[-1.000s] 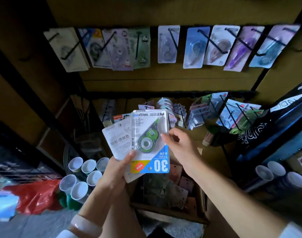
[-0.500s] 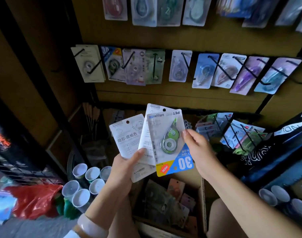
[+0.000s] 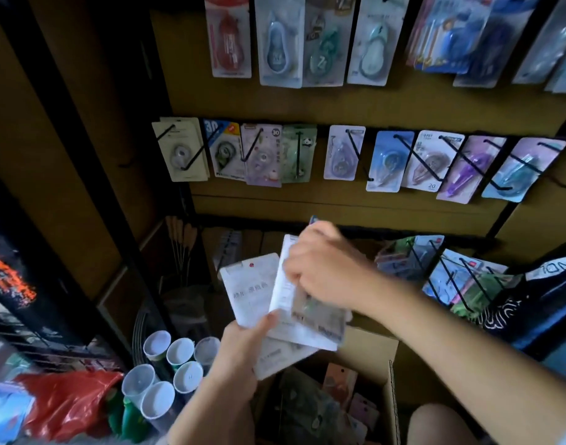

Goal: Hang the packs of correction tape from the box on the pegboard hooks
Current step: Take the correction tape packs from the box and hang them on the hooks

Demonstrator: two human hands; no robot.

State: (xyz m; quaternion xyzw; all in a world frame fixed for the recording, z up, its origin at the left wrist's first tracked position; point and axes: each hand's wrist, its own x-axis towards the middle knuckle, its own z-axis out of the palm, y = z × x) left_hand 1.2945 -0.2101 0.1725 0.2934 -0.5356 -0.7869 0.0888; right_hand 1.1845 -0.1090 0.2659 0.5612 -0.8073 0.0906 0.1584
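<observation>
Left hand (image 3: pixel 243 345) pinches fanned packs (image 3: pixel 252 290) above the box (image 3: pixel 391 396); right hand (image 3: pixel 323 271) grips the front one.

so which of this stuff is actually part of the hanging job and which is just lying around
Part of the job:
- packs fanned in the left hand
- pack the right hand grips
- cardboard box with more packs
- pegboard hooks in the middle row

Just lying about:
- paper cups
- red plastic bag
- black bag on the right
</observation>
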